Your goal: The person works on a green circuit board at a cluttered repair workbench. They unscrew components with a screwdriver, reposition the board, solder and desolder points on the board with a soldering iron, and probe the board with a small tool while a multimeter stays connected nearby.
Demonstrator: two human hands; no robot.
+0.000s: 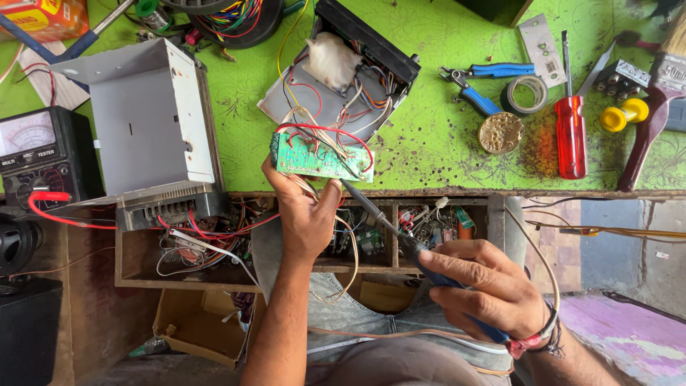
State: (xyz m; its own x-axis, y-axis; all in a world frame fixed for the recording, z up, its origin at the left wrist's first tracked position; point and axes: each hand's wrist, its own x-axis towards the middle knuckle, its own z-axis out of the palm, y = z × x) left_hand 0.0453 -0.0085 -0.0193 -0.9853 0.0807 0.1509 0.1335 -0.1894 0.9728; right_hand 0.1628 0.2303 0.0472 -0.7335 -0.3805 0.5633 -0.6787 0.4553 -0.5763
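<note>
At the bench edge: I hold a green circuit board [321, 159] up over the front lip of the green table [429, 143], tilted toward me.
Left hand: my left hand [304, 214] is closed on the board's lower edge, thumb and fingers pinching it from below.
Right hand: my right hand [486, 289] is wrapped firmly around the blue handle of a soldering iron [386, 223], and the dark tip touches the board near its lower right corner.
Wires: red, white and yellow wires [325, 132] run from the board back into the open device [343, 71] lying just behind it.
Risk, wires: the tip sits close to those leads; I judge a small slip could melt their insulation, or bridge neighbouring joints.
Risk, grip: the board is only pinched along one edge, so pressure from the iron could twist it and strain the wires.
Risk, fingers: my left fingertips are near the hot tip and could be burned.
Left of the board: a grey metal cover [143, 121] leans upright, with a black meter [39, 157] beside it.
Right of the board: blue pliers [479, 86], a tape roll [525, 94], a round tin [500, 133], a red screwdriver [570, 136] and a brush [654, 107] lie well apart from my hands.
Below: an open drawer [229, 243] full of loose wires and parts.
</note>
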